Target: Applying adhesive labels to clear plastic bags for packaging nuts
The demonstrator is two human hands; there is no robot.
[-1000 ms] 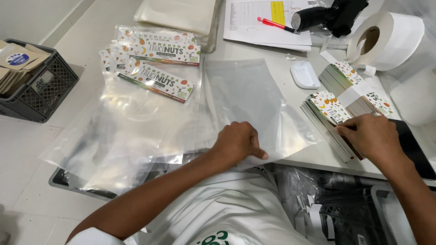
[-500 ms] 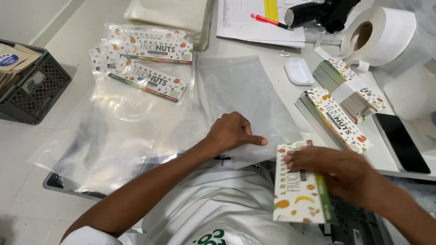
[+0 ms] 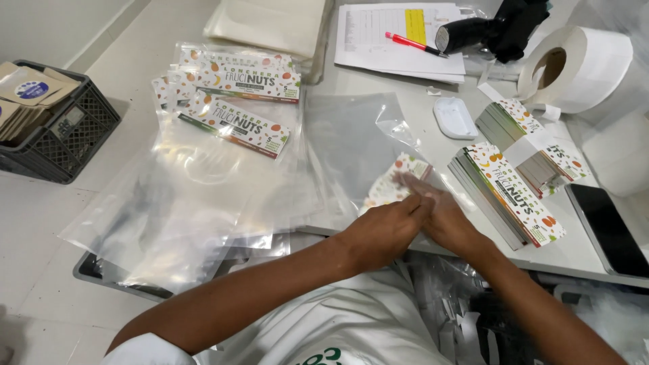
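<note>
Card (image 3: 391, 184), printed with fruit, lies partway inside a clear plastic bag (image 3: 351, 145) at the near edge of the white worktop (image 3: 433, 128). We see the right hand (image 3: 443, 215) with fingers flat on the card, and the left hand (image 3: 384, 231) curled beside it, touching, pinching the bag's mouth. To do this well, we would keep the mouth open and the card square to it. A stack of like cards (image 3: 510, 192) lies just right; filled bags (image 3: 233, 101) lie further left.
</note>
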